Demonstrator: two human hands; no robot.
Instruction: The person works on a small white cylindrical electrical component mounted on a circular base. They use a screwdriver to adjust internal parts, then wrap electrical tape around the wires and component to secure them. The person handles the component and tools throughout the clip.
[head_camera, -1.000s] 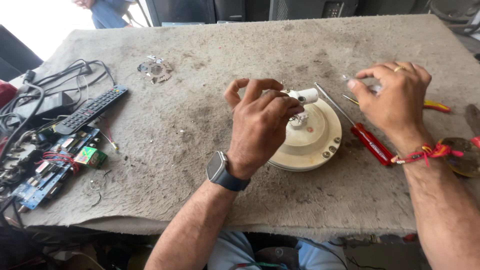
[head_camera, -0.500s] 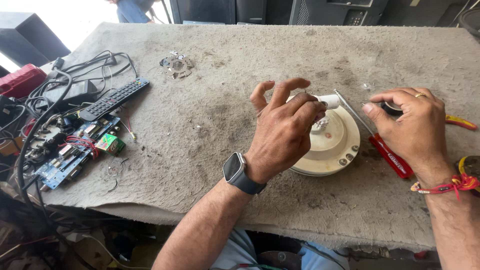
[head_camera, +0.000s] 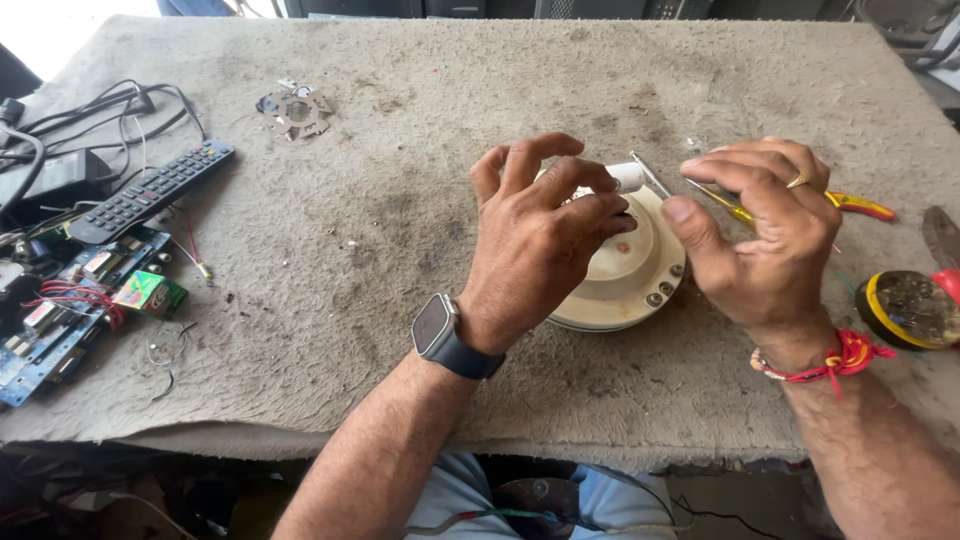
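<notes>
Your left hand (head_camera: 540, 240) pinches a small white cylinder (head_camera: 630, 177) over the cream round disc (head_camera: 625, 285) lying on the carpeted table (head_camera: 420, 120); your right hand (head_camera: 765, 235) hovers open beside it. The disc looks rigid, light plastic (likely brittle), so hold its rim.

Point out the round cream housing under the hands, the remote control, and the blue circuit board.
round cream housing (head_camera: 625, 290): head view, on its bare top face near the right rim.
remote control (head_camera: 150, 192): head view, on the middle of its button face.
blue circuit board (head_camera: 50, 335): head view, on its blue surface.
</notes>
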